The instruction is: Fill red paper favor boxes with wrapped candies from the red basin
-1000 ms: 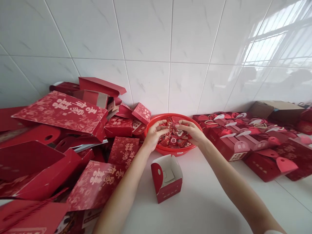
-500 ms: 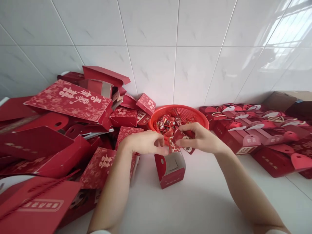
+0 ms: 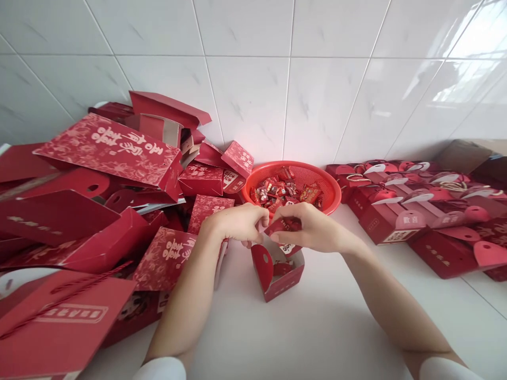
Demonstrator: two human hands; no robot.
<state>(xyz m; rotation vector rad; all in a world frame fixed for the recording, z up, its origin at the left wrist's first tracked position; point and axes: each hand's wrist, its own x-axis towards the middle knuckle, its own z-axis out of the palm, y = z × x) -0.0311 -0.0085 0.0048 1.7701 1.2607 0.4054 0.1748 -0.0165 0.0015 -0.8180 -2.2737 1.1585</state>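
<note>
A small open red gift box [image 3: 283, 287] stands on the white table in front of me, grey inside. One of its sides has a round hole. Inside lies a wrapped sweet [image 3: 282, 268], red and shiny. Over the box's far side, my right hand [image 3: 311, 227] is closed on a red card flap [image 3: 287, 245] with a pale printed label; whether this joins the box is hidden. My left hand [image 3: 240, 224] is close beside it, at the box's back left, its fingers curled; what they hold, if anything, is hidden.
An orange-red plastic basket [image 3: 332, 198] of wrapped sweets stands just behind, against the tiled wall [image 3: 245, 105]. Red boxes and flattened cartons [image 3: 106, 150] lie heaped on the left. Closed gift boxes [image 3: 392, 221] stand in rows on the right, near a brown carton [image 3: 463, 154].
The patterned red sweet packet between my hands has left my fingers, and one now lies in the box. My right hand has moved slightly left and my hands are closer together.
</note>
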